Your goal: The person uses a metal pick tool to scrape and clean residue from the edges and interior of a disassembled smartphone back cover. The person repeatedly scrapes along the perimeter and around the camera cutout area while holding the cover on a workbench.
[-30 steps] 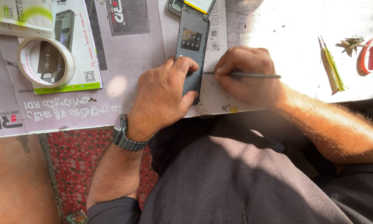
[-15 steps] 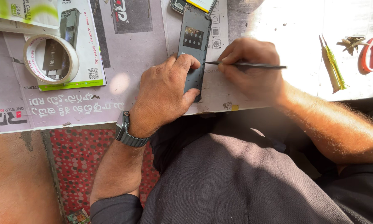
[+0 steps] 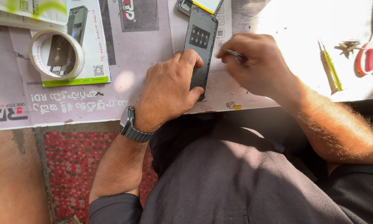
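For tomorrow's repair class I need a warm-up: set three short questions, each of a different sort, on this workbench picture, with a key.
1. True or false: the left hand presses on the dark phone.
2. What lies at the far left of the table?
A. tape roll
B. hammer
C. cup
3. Fill in: the right hand holds a thin ____ tool.

Key
1. True.
2. A, the tape roll.
3. Metal; it is slim and pointed, and its exact kind cannot be told.
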